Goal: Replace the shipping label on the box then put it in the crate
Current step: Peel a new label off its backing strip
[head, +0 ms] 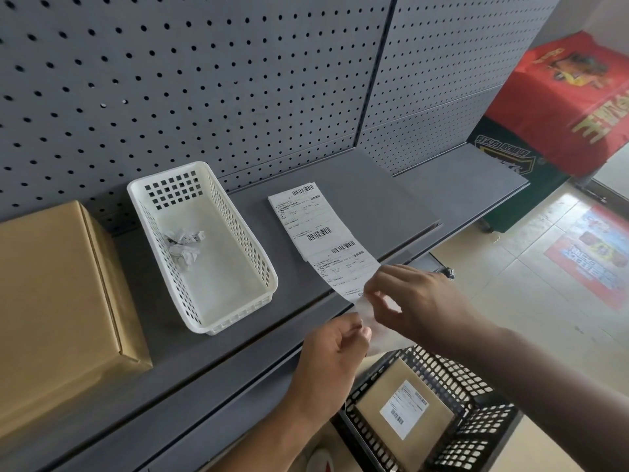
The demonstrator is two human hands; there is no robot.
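Observation:
A plain brown cardboard box (58,301) lies on the grey shelf (211,362) at the left, with no label showing on its top. A stack of white shipping labels (308,214) lies on the shelf right of centre. One label (343,270) hangs off that stack toward me. My right hand (418,304) pinches its near corner. My left hand (332,356) pinches the glossy backing strip (376,330) just below it. On the floor below stands a black crate (476,400) holding another brown box (381,403) with a white label (403,408) on top.
A white perforated basket (238,226) holding crumpled label scraps (185,245) stands between the box and the label stack. Grey pegboard (204,80) backs the shelf. At far right stand a red printed carton (575,97) and a tiled floor (531,264).

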